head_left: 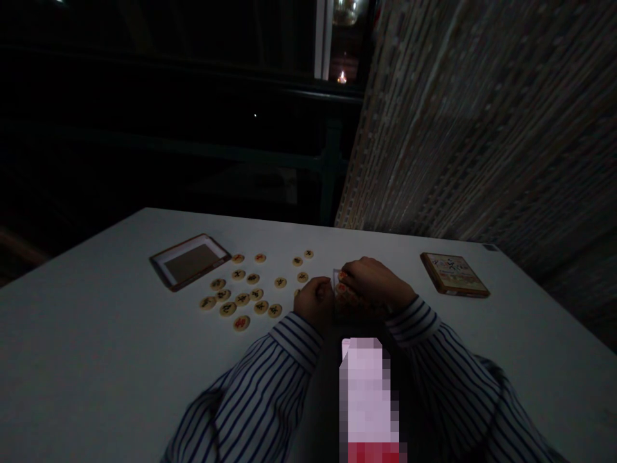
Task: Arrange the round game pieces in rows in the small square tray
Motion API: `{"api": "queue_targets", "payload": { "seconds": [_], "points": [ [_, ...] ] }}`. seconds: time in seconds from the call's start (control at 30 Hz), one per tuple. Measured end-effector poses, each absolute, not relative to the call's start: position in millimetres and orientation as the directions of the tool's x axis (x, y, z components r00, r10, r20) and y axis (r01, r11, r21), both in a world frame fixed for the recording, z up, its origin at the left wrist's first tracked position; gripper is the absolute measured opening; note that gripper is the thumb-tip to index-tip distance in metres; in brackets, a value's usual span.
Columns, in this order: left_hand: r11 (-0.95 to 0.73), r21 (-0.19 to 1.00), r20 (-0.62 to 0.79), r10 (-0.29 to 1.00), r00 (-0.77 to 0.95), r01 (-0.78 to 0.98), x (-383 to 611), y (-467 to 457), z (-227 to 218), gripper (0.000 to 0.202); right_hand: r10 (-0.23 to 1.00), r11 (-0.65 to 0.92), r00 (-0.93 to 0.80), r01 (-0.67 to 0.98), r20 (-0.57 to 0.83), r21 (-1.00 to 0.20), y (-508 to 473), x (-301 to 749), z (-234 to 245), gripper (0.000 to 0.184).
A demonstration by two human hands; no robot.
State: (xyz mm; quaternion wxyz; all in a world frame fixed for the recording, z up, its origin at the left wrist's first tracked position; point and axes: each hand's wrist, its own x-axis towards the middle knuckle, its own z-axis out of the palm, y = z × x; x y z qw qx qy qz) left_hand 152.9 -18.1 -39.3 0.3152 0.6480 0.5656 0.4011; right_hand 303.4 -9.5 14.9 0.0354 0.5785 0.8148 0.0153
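A small box holding several round Chinese chess pieces with red characters sits between my hands on the table. My left hand is curled closed at the box's left edge; whatever its fingers hold is hidden. Over the box reaches my right hand, its fingers bent and the fingertips on a red-marked piece at the upper left corner. It covers much of the box. To the left of my hands, several loose wooden Chinese chess pieces lie scattered, most with black characters and a few with red.
An open shallow box part lies at the back left of the white table. A flat box with a printed cover rests at the right. A lit phone-like object, pixelated, is below my hands. A string curtain hangs behind.
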Motion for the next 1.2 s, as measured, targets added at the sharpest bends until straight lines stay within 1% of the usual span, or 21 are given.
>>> {"api": "queue_targets", "payload": {
  "seconds": [0.33, 0.47, 0.63, 0.8, 1.1, 1.2],
  "points": [
    [-0.186, 0.868, 0.200, 0.980, 0.019, 0.461, 153, -16, -47, 0.017, 0.963, 0.267, -0.262, 0.960, -0.055, 0.091, -15, 296, 21, 0.036],
    [-0.180, 0.876, 0.201, 0.980, 0.001, 0.447, 154, -15, -46, 0.017, 0.961, 0.275, -0.271, 0.957, -0.054, 0.093, -15, 297, 20, 0.035],
    [-0.127, 0.887, 0.137, 0.991, 0.010, 0.445, 155, -18, -40, 0.018, 0.959, 0.282, -0.277, 0.955, -0.064, 0.089, -14, 299, 18, 0.033],
    [-0.144, 0.883, 0.168, 0.986, -0.016, 0.446, 155, -23, -34, 0.018, 0.961, 0.272, -0.264, 0.957, -0.083, 0.100, -13, 300, 16, 0.029],
    [-0.121, 0.891, 0.162, 0.985, -0.057, 0.438, 157, -26, -33, 0.015, 0.957, 0.284, -0.273, 0.950, -0.098, 0.127, -14, 302, 17, 0.027],
    [-0.130, 0.886, 0.165, 0.985, -0.041, 0.444, 157, -26, -32, 0.016, 0.957, 0.286, -0.276, 0.950, -0.090, 0.128, -14, 301, 16, 0.026]
  ]
}}
